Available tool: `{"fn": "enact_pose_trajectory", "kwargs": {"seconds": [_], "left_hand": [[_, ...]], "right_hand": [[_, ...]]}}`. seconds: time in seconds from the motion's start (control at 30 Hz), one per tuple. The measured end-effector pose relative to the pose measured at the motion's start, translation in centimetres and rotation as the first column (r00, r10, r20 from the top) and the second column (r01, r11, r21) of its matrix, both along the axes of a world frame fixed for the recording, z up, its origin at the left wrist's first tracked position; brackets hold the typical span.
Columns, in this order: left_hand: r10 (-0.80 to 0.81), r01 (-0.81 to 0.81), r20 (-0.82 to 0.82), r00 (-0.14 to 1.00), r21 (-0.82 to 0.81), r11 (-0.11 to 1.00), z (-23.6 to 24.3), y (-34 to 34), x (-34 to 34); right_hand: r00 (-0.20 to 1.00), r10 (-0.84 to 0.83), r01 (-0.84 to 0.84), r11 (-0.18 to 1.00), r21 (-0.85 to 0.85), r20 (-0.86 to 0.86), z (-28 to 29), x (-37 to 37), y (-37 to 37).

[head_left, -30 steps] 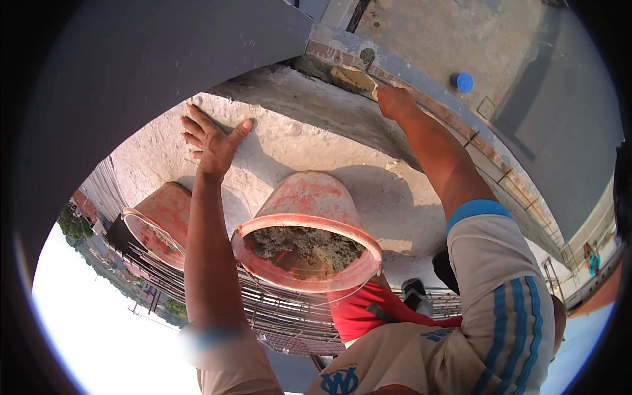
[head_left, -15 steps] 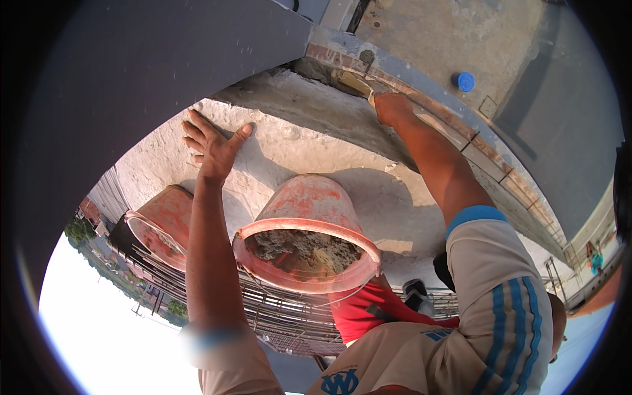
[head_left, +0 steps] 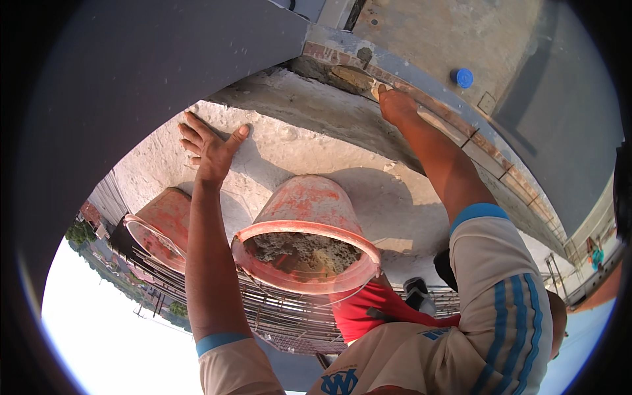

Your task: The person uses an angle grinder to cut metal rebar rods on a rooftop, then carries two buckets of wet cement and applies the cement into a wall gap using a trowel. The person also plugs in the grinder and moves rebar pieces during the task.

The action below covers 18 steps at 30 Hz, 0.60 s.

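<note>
My left hand [head_left: 209, 148] lies on the pale rough concrete [head_left: 283, 141] with its fingers spread and nothing in it. At the far side, my right hand [head_left: 397, 105] is closed round the handle of a trowel [head_left: 352, 78]. The trowel's mortar-smeared blade is against the face of the ledge, just below its tiled edge [head_left: 447, 117]. Between my arms a worn red bucket [head_left: 306, 201] leans with its mouth toward me, grey wet mortar [head_left: 309, 253] inside it.
A second reddish bucket [head_left: 161, 224] stands left, partly behind my left forearm. A dark grey panel [head_left: 164, 66] overhangs the upper left. Beyond the ledge, a blue round lid or can [head_left: 464, 78] sits on the floor. Steel bars [head_left: 283, 309] run below the buckets, with a drop beyond.
The trowel blade has shifted slightly and turned along the ledge face, and my right hand has moved a little to the right. My left hand stays spread on the concrete.
</note>
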<state>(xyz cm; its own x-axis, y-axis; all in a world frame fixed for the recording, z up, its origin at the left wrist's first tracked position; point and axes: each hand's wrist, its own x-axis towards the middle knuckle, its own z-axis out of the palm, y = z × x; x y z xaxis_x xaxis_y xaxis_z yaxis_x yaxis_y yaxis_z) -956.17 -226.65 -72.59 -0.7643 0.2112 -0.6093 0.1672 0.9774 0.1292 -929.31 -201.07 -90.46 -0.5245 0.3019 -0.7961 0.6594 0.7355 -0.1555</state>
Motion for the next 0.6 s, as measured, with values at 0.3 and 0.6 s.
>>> {"fn": "enact_pose_trajectory", "kwargs": {"seconds": [0.3, 0.6], "left_hand": [[-0.010, 0.010, 0.003, 1.000, 0.014, 1.000, -0.2, 0.3, -0.1], [-0.004, 0.005, -0.020, 1.000, 0.032, 0.999, -0.8, -0.5, -0.2]], "right_hand": [[0.946, -0.318, 0.297, 0.931, -0.213, -0.071, -2.1, -0.5, 0.6], [0.965, -0.197, 0.214, 0.973, -0.082, 0.173, -3.1, 2.0, 2.6]]}}
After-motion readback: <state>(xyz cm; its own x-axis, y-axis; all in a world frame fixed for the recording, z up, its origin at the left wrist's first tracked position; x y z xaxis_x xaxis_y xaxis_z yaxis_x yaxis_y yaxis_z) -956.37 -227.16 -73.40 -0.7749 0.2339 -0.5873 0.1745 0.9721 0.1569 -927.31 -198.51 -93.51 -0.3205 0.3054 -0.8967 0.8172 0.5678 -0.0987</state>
